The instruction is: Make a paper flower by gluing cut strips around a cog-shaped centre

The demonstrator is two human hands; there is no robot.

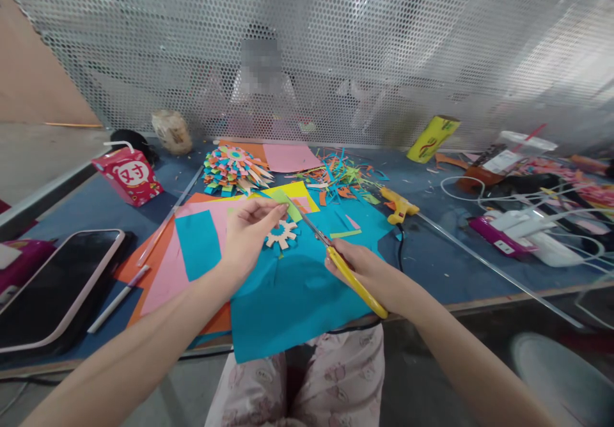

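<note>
Between the thumb and fingers of my left hand [252, 229] is a light green paper piece [282, 201]. My right hand [367, 270] is wrapped round the yellow handles of a pair of scissors [352, 277]. Their blades point up and left and meet the green paper's right edge. Just under the paper lies a cream cog-shaped cutout [282, 236]. A large blue sheet [297, 305] spreads beneath both hands, with thin green and pink offcuts [346, 234] on it. A yellow sheet [307, 192] lies behind the green paper.
A layered multicoloured paper piece [233, 168] and a heap of paper strips [340, 174] lie behind. Right are a yellow glue gun [399, 206], a clear stick [499, 267] and cables. Left are a red drink carton [128, 174] and a phone [62, 286]. A perforated metal panel [336, 50] stands at the back.
</note>
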